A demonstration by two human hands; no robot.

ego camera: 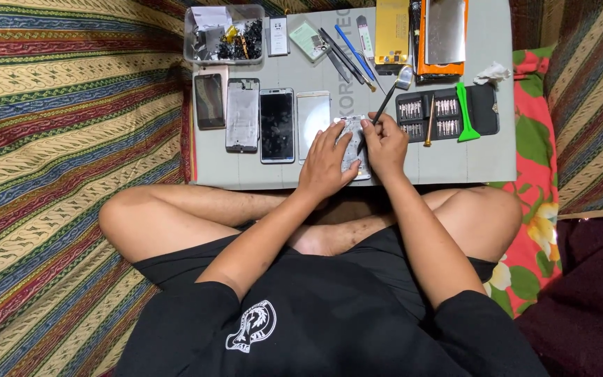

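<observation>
My left hand (327, 161) rests flat on an opened phone body (351, 143) lying on the grey work mat (455, 157), pinning it down. My right hand (384, 142) is closed around a thin black tool (387, 102) whose tip meets the phone near its upper edge. Both hands sit at the mat's near edge, above my crossed legs.
Left of the hands lie a dark phone (210, 100), a bare frame (243, 114), a black-screened phone (277, 125) and a white panel (313, 112). A clear parts box (224, 33), tweezers, a blue pen, a black screwdriver-bit case (444, 113), a green pry tool (464, 113) and orange boxes line the far side.
</observation>
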